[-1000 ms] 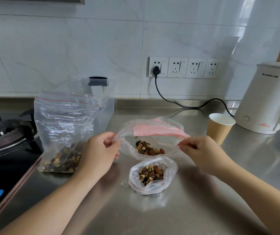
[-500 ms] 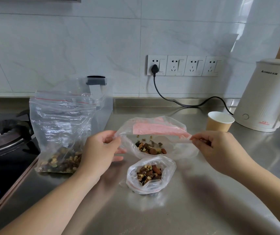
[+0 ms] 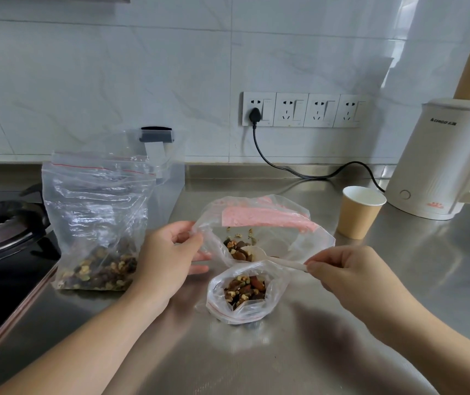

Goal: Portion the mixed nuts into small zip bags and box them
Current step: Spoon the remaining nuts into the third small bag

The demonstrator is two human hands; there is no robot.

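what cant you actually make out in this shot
All in the head view:
- Box: mostly hidden behind the large nut bag; its contents can't be seen.
- Spoon: handle end hidden in the right hand.
- Left hand: fingertips hidden behind the pink-labelled bag.
- Kettle: cut off by the right edge.
- Kettle's base label: too small to read.

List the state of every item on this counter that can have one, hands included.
Clear bag with pink label: mouth held open, few nuts inside.
Small clear zip bag: open, upright, part filled with nuts.
Large clear zip bag: upright, nuts at bottom.
White plastic spoon: bowl inside pink-label bag.
Left hand: pinches that bag's rim.
Right hand: pinches spoon handle.
Brown paper cup: upright.
Black plug: plugged in.
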